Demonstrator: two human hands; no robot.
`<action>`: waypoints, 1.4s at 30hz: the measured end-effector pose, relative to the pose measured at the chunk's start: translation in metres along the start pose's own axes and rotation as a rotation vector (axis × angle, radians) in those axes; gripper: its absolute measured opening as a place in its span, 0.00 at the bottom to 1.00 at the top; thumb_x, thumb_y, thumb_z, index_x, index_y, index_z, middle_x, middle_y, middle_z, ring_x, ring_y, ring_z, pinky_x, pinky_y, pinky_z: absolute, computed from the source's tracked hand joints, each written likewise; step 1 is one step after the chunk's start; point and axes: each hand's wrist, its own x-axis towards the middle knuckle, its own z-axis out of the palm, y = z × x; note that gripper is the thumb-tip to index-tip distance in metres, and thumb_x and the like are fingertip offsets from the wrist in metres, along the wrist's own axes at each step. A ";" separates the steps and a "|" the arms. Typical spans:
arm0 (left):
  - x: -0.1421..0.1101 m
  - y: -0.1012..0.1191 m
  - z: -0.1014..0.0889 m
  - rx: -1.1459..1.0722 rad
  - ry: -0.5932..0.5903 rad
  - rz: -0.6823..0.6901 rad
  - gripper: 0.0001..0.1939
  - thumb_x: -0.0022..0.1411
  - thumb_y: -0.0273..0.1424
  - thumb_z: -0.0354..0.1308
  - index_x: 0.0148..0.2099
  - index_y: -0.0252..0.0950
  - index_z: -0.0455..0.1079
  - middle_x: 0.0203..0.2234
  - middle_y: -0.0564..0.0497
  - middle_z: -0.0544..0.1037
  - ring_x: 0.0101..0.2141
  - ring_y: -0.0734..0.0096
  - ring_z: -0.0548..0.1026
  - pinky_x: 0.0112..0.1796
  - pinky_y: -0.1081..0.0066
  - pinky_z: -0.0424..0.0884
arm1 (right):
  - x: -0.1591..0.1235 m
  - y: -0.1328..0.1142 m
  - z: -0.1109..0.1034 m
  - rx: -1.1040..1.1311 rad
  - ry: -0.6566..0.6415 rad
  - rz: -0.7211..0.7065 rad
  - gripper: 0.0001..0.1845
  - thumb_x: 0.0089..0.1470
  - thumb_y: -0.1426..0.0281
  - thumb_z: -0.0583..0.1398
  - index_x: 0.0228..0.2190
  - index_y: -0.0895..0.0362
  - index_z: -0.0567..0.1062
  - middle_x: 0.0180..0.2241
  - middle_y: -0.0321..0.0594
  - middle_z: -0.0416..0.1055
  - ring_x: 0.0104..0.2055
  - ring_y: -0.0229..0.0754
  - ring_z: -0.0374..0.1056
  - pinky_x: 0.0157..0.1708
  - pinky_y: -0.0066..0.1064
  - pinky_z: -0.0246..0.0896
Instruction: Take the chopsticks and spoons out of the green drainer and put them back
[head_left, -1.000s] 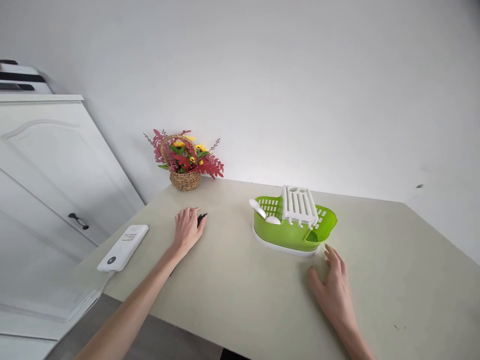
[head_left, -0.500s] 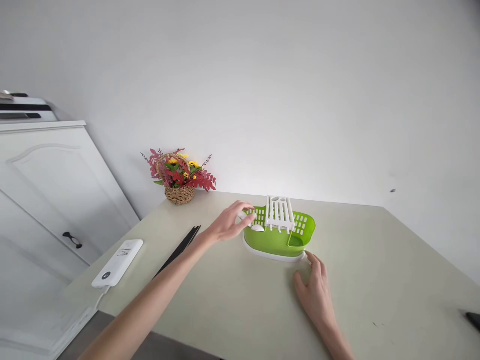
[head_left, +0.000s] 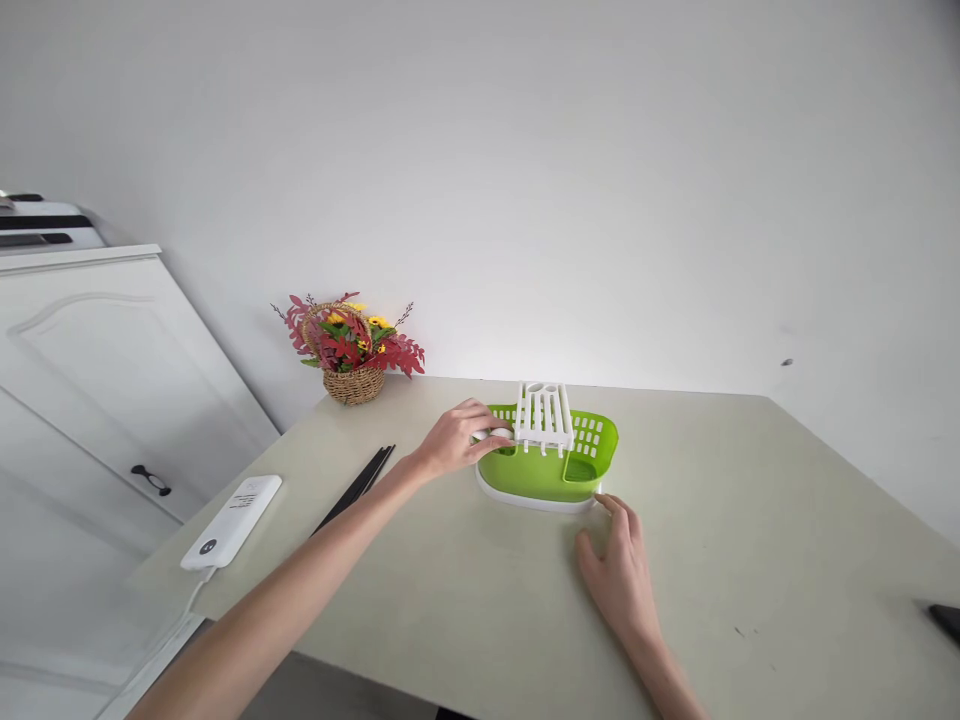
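A green cutlery basket (head_left: 532,474) with slotted walls stands on a white base tray (head_left: 536,503). A white slatted rack (head_left: 544,418) with hooks lies across its top. At the basket's left end, my left hand (head_left: 465,437) pinches white rounded, spoon-like pieces (head_left: 501,433); the fingers partly cover them, so their full shape is hidden. My right hand (head_left: 619,565) rests by the basket's right front corner. Its fingertips touch the end of the base tray, with the thumb spread apart and nothing held.
Black chopsticks (head_left: 358,488) lie to the left, partly behind my left forearm. Further left is a white power bank (head_left: 232,522) with a cable. A wicker basket of flowers (head_left: 354,385) stands near the wall. A dark object (head_left: 946,622) lies at the right edge.
My left hand has lowered the white pieces slightly, toward the basket's left end. The white oval piece seen in front of the rim has moved up and left. The view has shifted slightly.
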 end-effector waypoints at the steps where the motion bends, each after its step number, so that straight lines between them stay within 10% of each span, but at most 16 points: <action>1: -0.001 -0.001 0.001 0.008 0.002 0.005 0.21 0.73 0.48 0.54 0.47 0.38 0.81 0.36 0.44 0.83 0.42 0.59 0.77 0.46 0.63 0.72 | 0.000 0.000 0.000 0.007 -0.001 -0.001 0.26 0.59 0.63 0.54 0.58 0.52 0.63 0.63 0.50 0.60 0.62 0.56 0.63 0.48 0.43 0.67; 19: 0.014 -0.012 0.018 -0.030 0.308 -0.199 0.24 0.75 0.49 0.50 0.36 0.38 0.75 0.29 0.50 0.81 0.29 0.69 0.76 0.34 0.71 0.67 | 0.000 0.000 0.000 0.008 0.006 0.004 0.23 0.60 0.62 0.54 0.56 0.51 0.67 0.63 0.49 0.60 0.61 0.55 0.64 0.43 0.42 0.69; 24: 0.043 -0.023 0.019 0.055 0.369 -0.299 0.30 0.73 0.49 0.51 0.21 0.38 0.62 0.16 0.57 0.64 0.20 0.75 0.61 0.27 0.71 0.56 | 0.000 -0.002 -0.001 -0.020 0.008 0.008 0.22 0.59 0.62 0.54 0.55 0.51 0.67 0.63 0.49 0.61 0.63 0.56 0.62 0.48 0.43 0.68; 42: 0.079 -0.061 -0.013 -0.071 0.718 -0.490 0.23 0.72 0.41 0.55 0.25 0.39 0.58 0.18 0.57 0.65 0.23 0.74 0.64 0.28 0.72 0.57 | 0.000 -0.003 -0.004 -0.088 -0.005 -0.010 0.22 0.60 0.61 0.54 0.54 0.51 0.67 0.61 0.49 0.63 0.60 0.55 0.64 0.51 0.44 0.64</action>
